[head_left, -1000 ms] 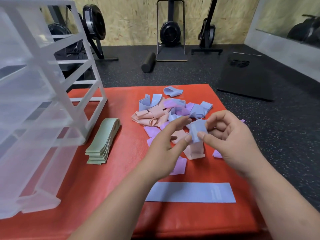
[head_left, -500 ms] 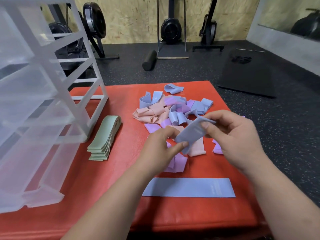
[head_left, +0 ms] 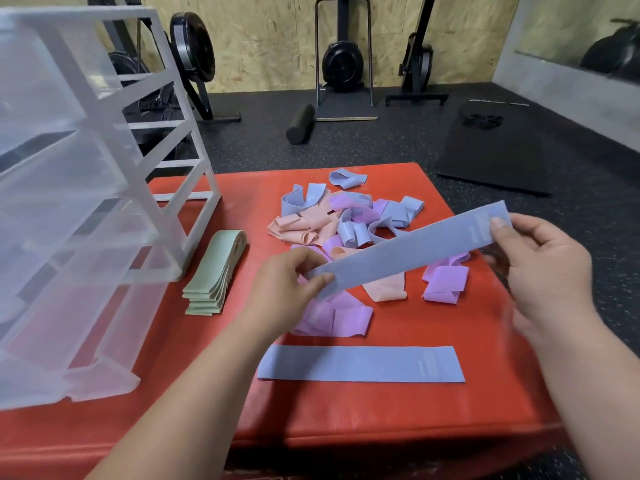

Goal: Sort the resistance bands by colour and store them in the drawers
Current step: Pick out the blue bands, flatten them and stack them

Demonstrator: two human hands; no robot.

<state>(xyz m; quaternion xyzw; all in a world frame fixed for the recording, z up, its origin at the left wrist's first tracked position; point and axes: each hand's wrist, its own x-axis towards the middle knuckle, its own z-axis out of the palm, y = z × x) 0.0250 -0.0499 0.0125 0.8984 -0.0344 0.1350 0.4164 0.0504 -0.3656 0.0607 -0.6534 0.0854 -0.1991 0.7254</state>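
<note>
Drawers of cloudy plastic, cut off at the left, stand on the left side of the red mat; their contents cannot be made out. Green bands lie stacked just beside them. Left hand and right hand each pinch one end of a blue band, held flat above the mixed pile and partly hiding it. A second blue band lies near the front edge.

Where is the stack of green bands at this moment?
In the head view, the green band stack lies left of centre on the red mat, beside the clear drawer unit and left of the mixed pile of bands.
</note>
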